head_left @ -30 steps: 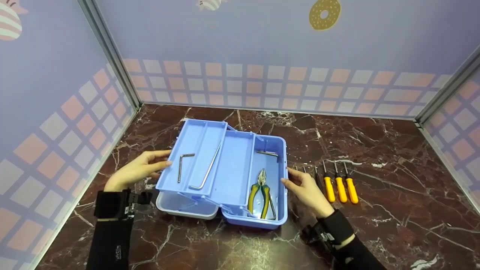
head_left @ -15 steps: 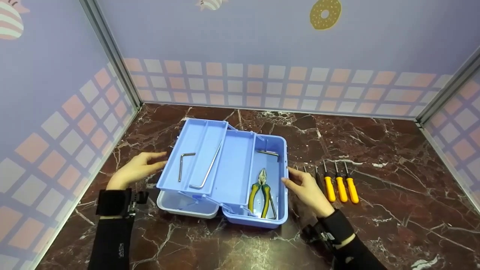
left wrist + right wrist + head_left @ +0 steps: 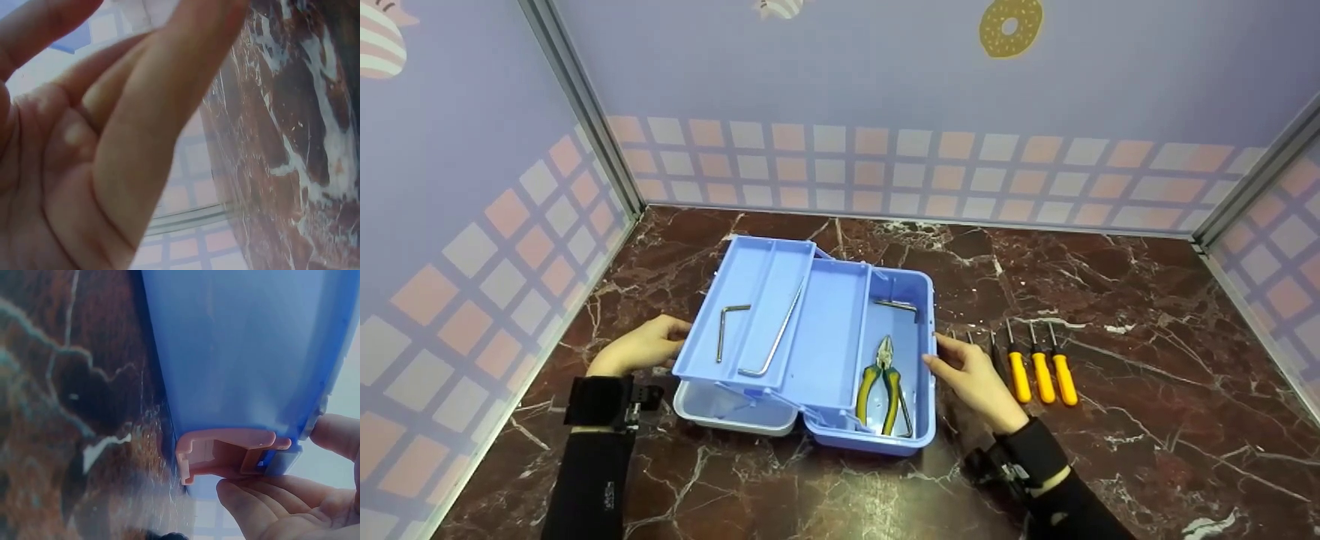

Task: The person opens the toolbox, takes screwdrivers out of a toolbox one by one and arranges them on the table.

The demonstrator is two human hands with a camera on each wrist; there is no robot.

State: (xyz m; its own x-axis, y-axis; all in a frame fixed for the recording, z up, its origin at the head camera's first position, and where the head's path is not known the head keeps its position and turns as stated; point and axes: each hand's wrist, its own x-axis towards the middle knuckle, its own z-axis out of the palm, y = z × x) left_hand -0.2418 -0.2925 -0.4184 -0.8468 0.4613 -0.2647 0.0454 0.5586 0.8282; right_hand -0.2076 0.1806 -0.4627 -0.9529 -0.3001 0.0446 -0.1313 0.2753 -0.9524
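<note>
A blue cantilever toolbox (image 3: 826,330) stands unfolded at the middle of the table. Its upper tray holds a short hex key (image 3: 721,334) and a long hex key (image 3: 782,332). In the deep right compartment lie pliers (image 3: 893,397) with green-yellow handles and further hex keys. My left hand (image 3: 641,346) is at the upper tray's left side, fingertips hidden behind its edge; in the left wrist view the fingers extend loosely. With thumb at the rim and fingers by a pink latch (image 3: 228,436), my right hand (image 3: 976,382) holds the toolbox's right wall.
Yellow-handled screwdrivers (image 3: 1042,379) lie in a row to the right of my right hand. Beside them are darker tools (image 3: 997,360), partly covered by that hand. The toolbox's lid (image 3: 735,421) rests under the raised tray. Patterned panels (image 3: 885,90) enclose the marbled table (image 3: 1110,465).
My left hand first drew back from the upper tray's left edge, then moved lower and closer, its fingertips passing out of sight behind it. The right hand and toolbox stayed put.
</note>
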